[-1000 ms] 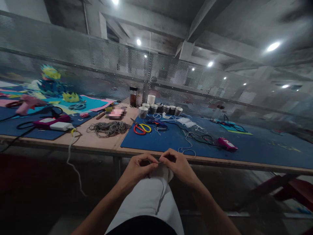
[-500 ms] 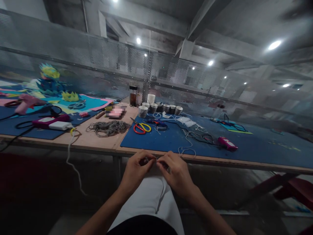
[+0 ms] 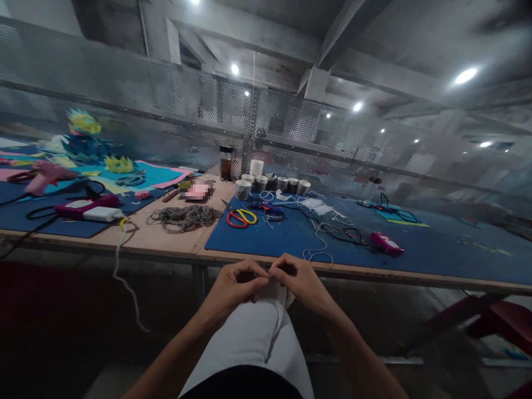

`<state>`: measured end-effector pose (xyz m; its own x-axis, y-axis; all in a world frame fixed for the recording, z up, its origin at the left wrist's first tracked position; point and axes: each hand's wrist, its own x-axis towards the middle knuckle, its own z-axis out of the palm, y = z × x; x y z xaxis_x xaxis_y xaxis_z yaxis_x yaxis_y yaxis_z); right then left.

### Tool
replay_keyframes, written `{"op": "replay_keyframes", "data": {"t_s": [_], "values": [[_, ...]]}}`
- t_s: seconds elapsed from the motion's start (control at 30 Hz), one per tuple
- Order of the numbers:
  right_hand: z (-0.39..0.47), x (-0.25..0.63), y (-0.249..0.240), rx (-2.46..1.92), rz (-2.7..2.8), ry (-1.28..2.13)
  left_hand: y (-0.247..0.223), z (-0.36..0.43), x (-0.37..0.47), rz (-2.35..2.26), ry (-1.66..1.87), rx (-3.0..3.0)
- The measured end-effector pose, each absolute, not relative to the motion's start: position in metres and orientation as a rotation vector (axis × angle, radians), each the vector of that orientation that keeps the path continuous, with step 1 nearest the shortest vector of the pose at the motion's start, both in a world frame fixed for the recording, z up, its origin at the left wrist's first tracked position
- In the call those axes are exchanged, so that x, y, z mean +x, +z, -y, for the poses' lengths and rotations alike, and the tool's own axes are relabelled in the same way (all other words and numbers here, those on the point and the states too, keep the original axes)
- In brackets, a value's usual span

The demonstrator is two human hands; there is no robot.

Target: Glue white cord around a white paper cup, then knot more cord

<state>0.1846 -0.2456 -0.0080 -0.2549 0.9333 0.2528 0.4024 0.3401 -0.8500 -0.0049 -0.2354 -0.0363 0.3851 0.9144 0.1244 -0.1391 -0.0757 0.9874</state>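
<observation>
My left hand (image 3: pixel 239 282) and my right hand (image 3: pixel 296 277) meet fingertip to fingertip over my lap, just in front of the table edge. Each is closed in a pinch between thumb and index finger. Whatever lies between the fingertips is too small to make out. White cloth (image 3: pixel 253 327) covers my legs below them. Beyond the hands, scissors (image 3: pixel 241 218) with red and yellow handles lie on a blue mat (image 3: pixel 257 241). A heap of grey cord (image 3: pixel 185 218) rests on the bare wood to their left.
Several small cups (image 3: pixel 243 189) stand near a dark jar (image 3: pixel 225 163) at the back. A pink glue gun (image 3: pixel 45 176) and coloured sheets lie left. A magenta device (image 3: pixel 386 244) with cables sits right. A white cable (image 3: pixel 124 277) hangs off the table's front edge.
Both hands have shifted slightly and their fingers are bent differently, with the fingertips still close together. The things on the table have not moved.
</observation>
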Motion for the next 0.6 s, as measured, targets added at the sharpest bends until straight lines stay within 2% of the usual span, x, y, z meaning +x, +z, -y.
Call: {"op": "replay_keyframes", "data": {"t_s": [0.2,0.4,0.6], "values": [[0.254,0.175,-0.027,-1.168,1.838,0.521,-0.038,0.235,0.002,-0.9,1.191,1.214],[0.267,0.17,-0.027,-1.212,2.054,0.126,-0.044,0.232,0.002,-1.018,1.3,1.499],[0.271,0.171,-0.012,-1.269,2.095,0.054,-0.042,0.236,0.0,-1.045,1.256,1.907]]}}
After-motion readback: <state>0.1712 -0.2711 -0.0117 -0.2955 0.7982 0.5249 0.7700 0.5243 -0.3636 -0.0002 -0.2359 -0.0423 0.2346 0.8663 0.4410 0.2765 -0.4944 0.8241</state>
